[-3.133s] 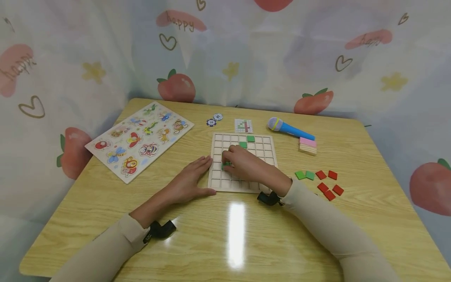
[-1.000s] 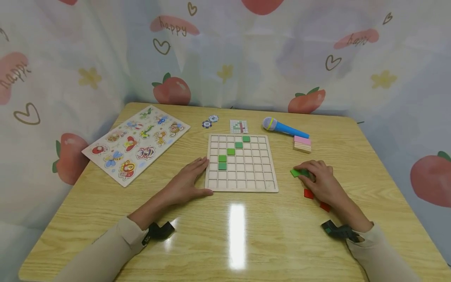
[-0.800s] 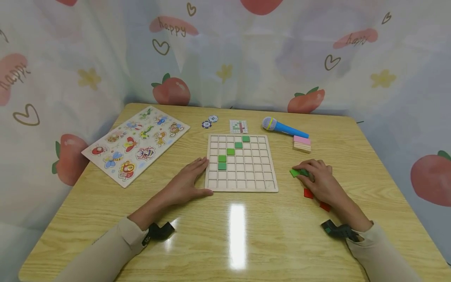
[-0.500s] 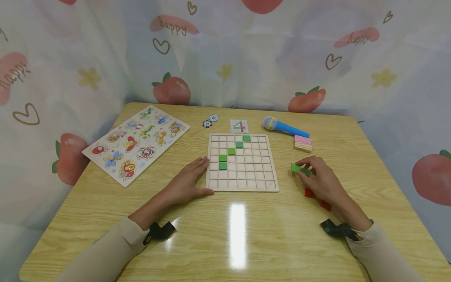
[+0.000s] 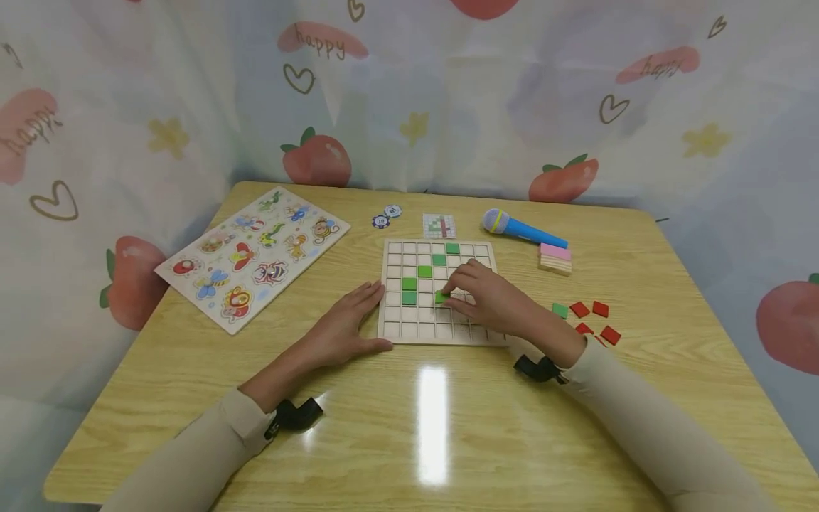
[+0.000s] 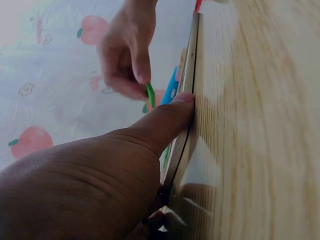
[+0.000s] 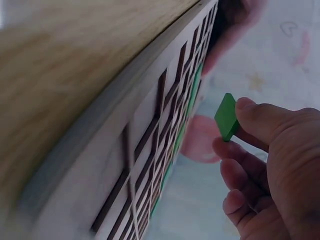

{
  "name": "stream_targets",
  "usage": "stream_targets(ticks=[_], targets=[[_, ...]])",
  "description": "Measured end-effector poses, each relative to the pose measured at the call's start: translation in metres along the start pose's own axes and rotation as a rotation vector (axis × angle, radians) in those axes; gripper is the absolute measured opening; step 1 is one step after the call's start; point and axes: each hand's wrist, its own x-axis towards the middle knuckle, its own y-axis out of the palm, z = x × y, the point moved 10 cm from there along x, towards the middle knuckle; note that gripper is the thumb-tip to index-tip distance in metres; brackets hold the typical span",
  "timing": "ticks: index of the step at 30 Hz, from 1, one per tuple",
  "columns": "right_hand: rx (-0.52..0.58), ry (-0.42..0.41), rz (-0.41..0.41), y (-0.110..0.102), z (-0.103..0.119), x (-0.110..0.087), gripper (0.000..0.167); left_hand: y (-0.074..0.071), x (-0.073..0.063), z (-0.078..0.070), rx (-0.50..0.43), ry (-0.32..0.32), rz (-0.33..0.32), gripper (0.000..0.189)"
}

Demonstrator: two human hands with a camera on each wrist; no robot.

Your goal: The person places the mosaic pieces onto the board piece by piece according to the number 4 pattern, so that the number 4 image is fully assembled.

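Grip on green tile [image 7: 226,117]?

Your right hand [image 5: 491,301] pinches it just above the grid board [image 5: 409,330]; your left hand [image 5: 345,327], fingers extended, rests along the board's left edge.

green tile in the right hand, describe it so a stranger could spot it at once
On the table, find the pale gridded board. Above it, the right hand pinches a small square green tile. Unlike the five green tiles lying in the grid and the loose green tile beside the red tiles, it is held clear of the board.
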Motion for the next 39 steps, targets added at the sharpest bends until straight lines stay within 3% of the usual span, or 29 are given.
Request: stream_targets(ticks=[4, 8, 12, 28, 33, 39], targets=[[-0.016, -0.029, 0.053, 0.019, 0.005, 0.025, 0.012, -0.002, 0.000, -0.002, -0.018, 0.010, -0.008, 0.111], [-0.032, -0.031, 0.081, 0.031, 0.005, 0.035, 0.007, -0.003, 0.000, -0.002, -0.023, 0.020, -0.015, 0.110], [-0.024, -0.024, 0.086, 0.034, 0.004, 0.036, 0.006, -0.003, 0.000, -0.003, -0.010, 0.022, -0.015, 0.110], [-0.070, -0.205, 0.056, 0.032, 0.017, 0.031, 0.005, -0.004, -0.001, -0.001, -0.010, -0.001, -0.013, 0.111], [-0.037, -0.082, -0.011, 0.001, 0.005, 0.004, 0.019, -0.004, -0.001, -0.001, -0.020, -0.002, -0.017, 0.110], [0.037, 0.194, -0.305, -0.057, -0.039, -0.080, 0.029, -0.002, -0.001, -0.001, -0.004, 0.001, -0.004, 0.111]])
